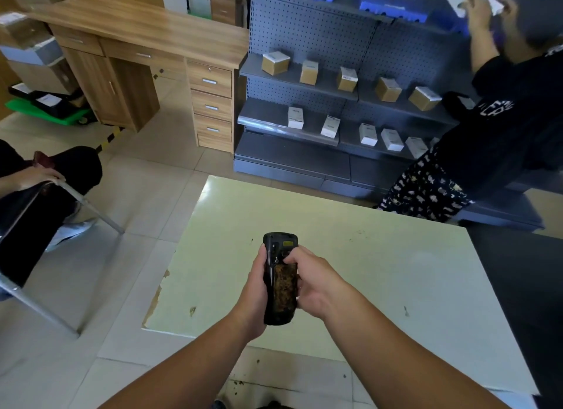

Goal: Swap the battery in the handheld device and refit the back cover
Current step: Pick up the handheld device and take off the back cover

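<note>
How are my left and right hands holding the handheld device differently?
The left hand wraps the handheld device along its side, palm against the edge; the right hand grips the other side with a fingertip pressing the upper back. The left sits lower, the right reaches higher. Both hold it above the table.

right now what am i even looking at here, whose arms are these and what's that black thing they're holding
This is one picture from a wide-angle camera worn on a person's head, looking forward and down, so the two bare arms rising from the bottom belong to the wearer. No robot is involved. The left hand grips a black handheld device by its side, back facing up, with a worn brownish panel in the middle. The right hand holds the other side, its fingertips resting near the device's top. The device is held above a pale table, which has nothing resting on it that I can see. Behind stand a wooden desk and grey shelves of small boxes.
</note>
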